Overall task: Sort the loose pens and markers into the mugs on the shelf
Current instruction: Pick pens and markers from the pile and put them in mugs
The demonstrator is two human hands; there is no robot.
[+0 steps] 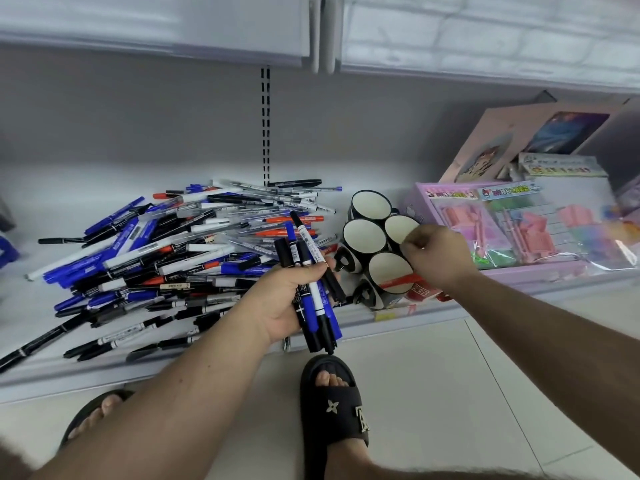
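Observation:
A big heap of loose blue, black, red and white pens and markers (166, 251) covers the white shelf (52, 372). My left hand (287, 299) grips a bundle of black and blue markers (311, 289) just in front of the heap. To the right of the heap stands a cluster of black mugs with white insides (363, 235). My right hand (436, 254) hovers over them with fingertips curled against the thumb. A red marker (398, 282) lies slanted across the mouth of the nearest mug (388, 268), its end hidden under that hand. Whether the hand holds it is unclear.
Pink and lilac packaged stationery sets (512, 230) fill the shelf right of the mugs, with boxes leaning behind. An upper shelf (173, 36) overhangs. My feet in black slides (332, 410) stand on the tiled floor below the shelf edge.

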